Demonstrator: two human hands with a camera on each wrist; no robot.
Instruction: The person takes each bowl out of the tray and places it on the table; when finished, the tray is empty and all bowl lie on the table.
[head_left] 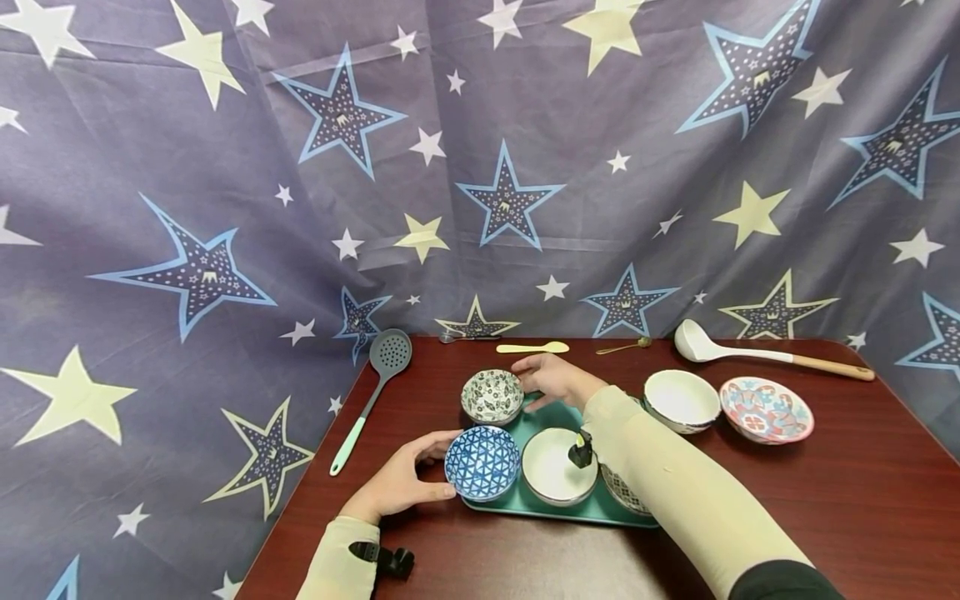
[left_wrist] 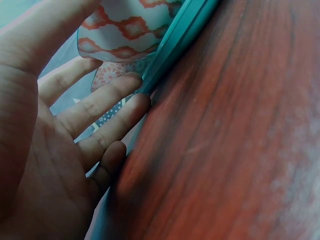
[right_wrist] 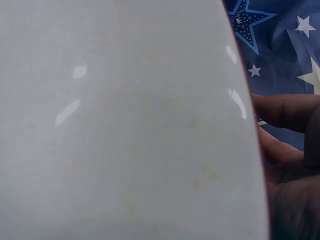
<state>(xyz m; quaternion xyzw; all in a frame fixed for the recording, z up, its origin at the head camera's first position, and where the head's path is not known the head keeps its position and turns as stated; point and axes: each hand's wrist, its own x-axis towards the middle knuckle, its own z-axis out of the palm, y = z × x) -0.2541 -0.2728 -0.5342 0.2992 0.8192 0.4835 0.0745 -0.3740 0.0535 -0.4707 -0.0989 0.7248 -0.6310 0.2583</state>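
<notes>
A blue-and-white patterned bowl [head_left: 482,463] sits at the left front of a teal tray [head_left: 540,510]. My left hand [head_left: 408,479] is at its left side, thumb near the rim. In the left wrist view those fingers [left_wrist: 102,107] are extended beside the tray, below a bowl with an orange pattern outside [left_wrist: 127,32]. My right hand [head_left: 553,379] is at the right of a black-and-white floral bowl [head_left: 492,397], fingers spread; contact is unclear. A white bowl [head_left: 555,479] stands under the right wrist. The right sleeve partly hides a brown-patterned bowl [head_left: 626,492].
To the right stand another white bowl [head_left: 681,400] and a red-and-blue floral bowl [head_left: 767,410]. A ladle [head_left: 742,352] lies behind them. A slotted turner [head_left: 378,383] lies at the left edge; a yellow spoon [head_left: 534,347] and small utensils lie along the back.
</notes>
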